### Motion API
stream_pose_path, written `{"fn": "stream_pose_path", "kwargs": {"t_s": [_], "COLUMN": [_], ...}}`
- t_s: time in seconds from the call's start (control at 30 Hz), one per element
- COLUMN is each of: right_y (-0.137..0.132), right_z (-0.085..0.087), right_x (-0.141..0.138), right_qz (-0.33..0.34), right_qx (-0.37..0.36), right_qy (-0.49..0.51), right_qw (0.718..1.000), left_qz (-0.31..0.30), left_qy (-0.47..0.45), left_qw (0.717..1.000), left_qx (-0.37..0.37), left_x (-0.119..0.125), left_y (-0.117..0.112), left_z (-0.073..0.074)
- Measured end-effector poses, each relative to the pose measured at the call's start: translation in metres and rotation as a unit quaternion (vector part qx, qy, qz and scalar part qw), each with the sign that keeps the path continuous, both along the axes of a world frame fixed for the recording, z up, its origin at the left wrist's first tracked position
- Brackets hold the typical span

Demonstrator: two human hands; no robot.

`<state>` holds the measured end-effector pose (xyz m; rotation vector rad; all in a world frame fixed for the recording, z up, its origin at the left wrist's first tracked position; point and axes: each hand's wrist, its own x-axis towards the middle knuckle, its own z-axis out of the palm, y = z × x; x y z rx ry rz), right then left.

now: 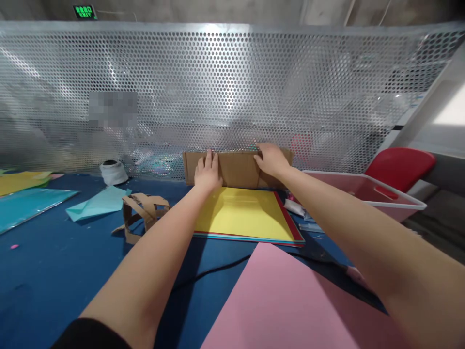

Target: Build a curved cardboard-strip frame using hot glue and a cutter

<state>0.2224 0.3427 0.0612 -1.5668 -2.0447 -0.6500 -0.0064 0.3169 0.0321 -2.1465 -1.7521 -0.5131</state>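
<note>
A long brown cardboard piece stands upright on its edge against the perforated metal screen, behind a stack of coloured paper. My left hand lies against its front with fingers stretched up and apart. Toward the other end, my right hand has its fingers over the top edge and its thumb at the front, gripping the cardboard. Yellow paper tops the stack, with red and blue edges showing beneath. Nearer me, a large pink sheet rests partly under my right forearm.
The perforated metal screen closes off the back. Cut cardboard strips, a folded light-blue sheet and a white roll are at left. A pink bin and a red chair stand right. A black cord crosses the blue table.
</note>
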Motion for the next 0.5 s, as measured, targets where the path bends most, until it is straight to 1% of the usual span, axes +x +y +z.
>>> {"fn": "stream_pose_path", "kwargs": {"t_s": [0.2,0.37,0.5], "right_y": [0.002,-0.005,-0.004], "right_z": [0.007,0.005,0.005], "right_x": [-0.007,-0.013,-0.014], "right_qz": [-0.043,-0.041,-0.04], "right_qx": [-0.052,-0.107,-0.115], "right_qy": [-0.012,-0.02,-0.012], "right_qw": [0.998,0.993,0.993], "left_qz": [0.014,0.016,0.01], "left_qy": [-0.019,-0.025,-0.029], "left_qw": [1.0,0.999,0.998], "left_qx": [0.02,0.04,0.048], "left_x": [0.001,0.003,0.012], "left_y": [-0.008,-0.013,-0.013], "left_z": [0.001,-0.001,-0.002]}}
